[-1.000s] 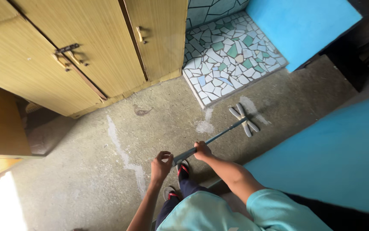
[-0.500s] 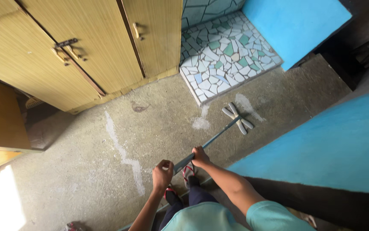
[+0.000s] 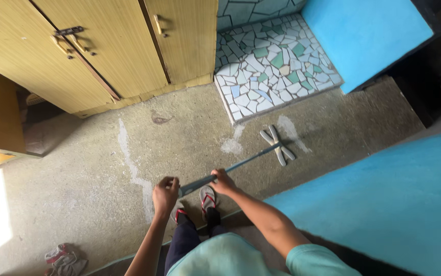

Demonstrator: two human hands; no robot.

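Standing here, the bare concrete floor [image 3: 77, 174] is taking up most of the room, with yellow wooden cupboards [image 3: 103, 46] lining the far side and a patch of broken-tile mosaic [image 3: 276, 66] sitting next to them. A blue wall [image 3: 384, 204] is running along the person's right. The floor wiper [image 3: 279, 145] is resting head-down near the mosaic edge, its pole slanting back so both hands can push. The right hand [image 3: 224, 181] is clamping the pole lower down, the left hand [image 3: 165, 194] is wrapping tight round the top end. A crumpled rag [image 3: 64, 258] is lying behind.
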